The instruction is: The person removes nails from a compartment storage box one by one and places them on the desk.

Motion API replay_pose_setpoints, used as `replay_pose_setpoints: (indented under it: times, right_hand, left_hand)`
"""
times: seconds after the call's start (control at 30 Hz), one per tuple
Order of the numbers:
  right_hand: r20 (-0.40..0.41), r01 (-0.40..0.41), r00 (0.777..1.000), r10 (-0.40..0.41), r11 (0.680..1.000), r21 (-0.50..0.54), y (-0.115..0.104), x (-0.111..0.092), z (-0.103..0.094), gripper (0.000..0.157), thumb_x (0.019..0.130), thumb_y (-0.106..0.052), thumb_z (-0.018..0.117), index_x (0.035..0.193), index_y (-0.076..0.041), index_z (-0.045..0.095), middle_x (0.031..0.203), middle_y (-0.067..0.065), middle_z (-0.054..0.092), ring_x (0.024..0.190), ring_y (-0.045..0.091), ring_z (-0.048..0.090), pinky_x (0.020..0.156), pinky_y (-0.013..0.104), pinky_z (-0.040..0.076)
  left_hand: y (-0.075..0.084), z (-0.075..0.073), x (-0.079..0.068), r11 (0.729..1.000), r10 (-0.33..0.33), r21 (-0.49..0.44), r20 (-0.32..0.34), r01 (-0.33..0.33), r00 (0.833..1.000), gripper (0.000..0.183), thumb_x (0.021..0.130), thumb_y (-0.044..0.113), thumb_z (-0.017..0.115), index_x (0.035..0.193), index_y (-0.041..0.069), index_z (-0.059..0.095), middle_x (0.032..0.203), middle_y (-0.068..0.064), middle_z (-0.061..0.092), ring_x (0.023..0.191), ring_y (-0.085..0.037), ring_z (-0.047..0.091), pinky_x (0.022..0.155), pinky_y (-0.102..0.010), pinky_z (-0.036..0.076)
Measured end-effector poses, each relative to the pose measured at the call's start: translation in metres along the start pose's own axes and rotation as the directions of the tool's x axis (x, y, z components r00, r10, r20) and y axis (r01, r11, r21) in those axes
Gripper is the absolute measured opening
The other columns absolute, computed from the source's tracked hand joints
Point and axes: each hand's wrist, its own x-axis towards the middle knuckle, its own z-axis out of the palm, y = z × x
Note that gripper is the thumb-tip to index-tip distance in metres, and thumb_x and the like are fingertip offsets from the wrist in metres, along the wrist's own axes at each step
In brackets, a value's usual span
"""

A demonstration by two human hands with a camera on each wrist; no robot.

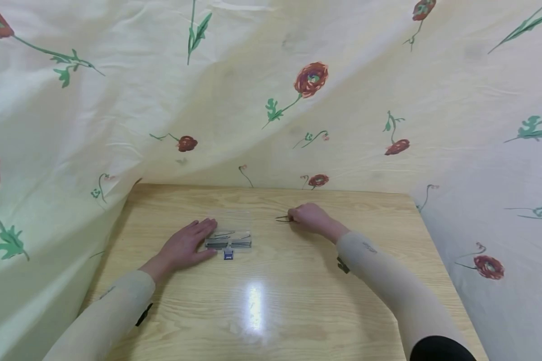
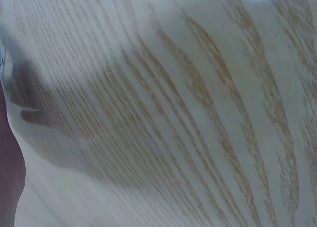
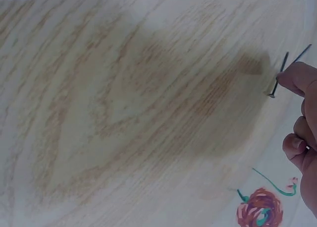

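Observation:
In the head view, a see-through plastic case (image 1: 228, 238) with thin grey nails (image 1: 241, 245) lies on the table, a small blue piece (image 1: 228, 254) at its near edge. My left hand (image 1: 187, 246) lies at the left side of this case, fingers extended, fingertips and thumb at its edge. Farther right, my right hand (image 1: 313, 218) pinches thin nails (image 1: 282, 219) between thumb and fingers. Two shafts stick out in the right wrist view, where one nail (image 3: 279, 74) shows a flat head. The left wrist view catches only a sliver of the left hand (image 2: 11, 162).
The wooden table (image 1: 293, 281) has a light grain and a bright glare spot near its middle. A flowered cloth (image 1: 253, 90) hangs behind it and along both sides. Beyond the case, a faint see-through sheet or lid (image 1: 232, 218) lies flat.

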Motion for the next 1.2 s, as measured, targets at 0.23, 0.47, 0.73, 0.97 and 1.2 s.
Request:
replay_pose_setpoints:
  times: [0.23, 0.47, 0.73, 0.97, 1.2]
  right_hand:
    - [0.039, -0.057, 0.998, 0.057, 0.998, 0.017, 0.003, 0.005, 0.005, 0.005, 0.096, -0.009, 0.074, 0.092, -0.010, 0.073, 0.079, 0.000, 0.073, 0.066, 0.015, 0.063, 0.065, 0.036, 0.060]
    - [-0.028, -0.047, 0.998, 0.049, 0.997, 0.064, 0.001, 0.008, 0.012, 0.007, 0.097, -0.013, 0.076, 0.099, -0.007, 0.076, 0.083, 0.003, 0.076, 0.066, 0.015, 0.066, 0.065, 0.034, 0.062]
    - [-0.126, -0.012, 0.992, 0.024, 0.995, 0.099, -0.007, 0.013, 0.019, 0.011, 0.097, -0.014, 0.079, 0.103, -0.004, 0.077, 0.095, 0.009, 0.081, 0.076, 0.022, 0.076, 0.073, 0.039, 0.066]
    - [-0.131, -0.049, 0.990, 0.060, 0.995, 0.088, -0.007, 0.016, 0.021, 0.009, 0.097, -0.013, 0.079, 0.102, -0.006, 0.079, 0.095, 0.008, 0.081, 0.078, 0.022, 0.077, 0.076, 0.039, 0.066]
    - [-0.120, -0.079, 0.989, 0.092, 0.991, 0.108, -0.005, 0.020, 0.025, 0.010, 0.099, -0.016, 0.078, 0.103, -0.007, 0.079, 0.098, 0.008, 0.082, 0.081, 0.022, 0.077, 0.078, 0.040, 0.066]
  left_hand:
    - [-0.001, 0.001, 0.001, 1.000, -0.009, 0.002, 0.014, 0.009, 1.000, 0.085, 0.102, 0.053, 0.067, 0.167, 0.008, 0.036, 0.172, -0.009, 0.035, 0.159, -0.030, 0.033, 0.132, -0.048, 0.025]
    - [-0.001, 0.002, -0.001, 1.000, -0.011, 0.003, 0.020, 0.010, 1.000, 0.085, 0.103, 0.055, 0.066, 0.168, 0.009, 0.034, 0.173, -0.007, 0.034, 0.160, -0.028, 0.032, 0.133, -0.047, 0.024]
    - [-0.003, 0.005, 0.000, 1.000, 0.026, 0.015, -0.030, -0.025, 0.999, 0.085, 0.101, 0.052, 0.070, 0.165, 0.005, 0.039, 0.170, -0.012, 0.040, 0.157, -0.033, 0.037, 0.131, -0.052, 0.029]
    - [-0.004, 0.006, 0.001, 0.999, 0.033, 0.015, -0.039, -0.033, 0.999, 0.084, 0.101, 0.051, 0.070, 0.165, 0.005, 0.040, 0.170, -0.012, 0.040, 0.157, -0.033, 0.038, 0.130, -0.052, 0.030]
    - [-0.003, 0.003, 0.002, 1.000, 0.015, 0.012, -0.015, -0.015, 1.000, 0.085, 0.101, 0.053, 0.068, 0.166, 0.006, 0.038, 0.171, -0.011, 0.038, 0.158, -0.031, 0.036, 0.132, -0.049, 0.026]
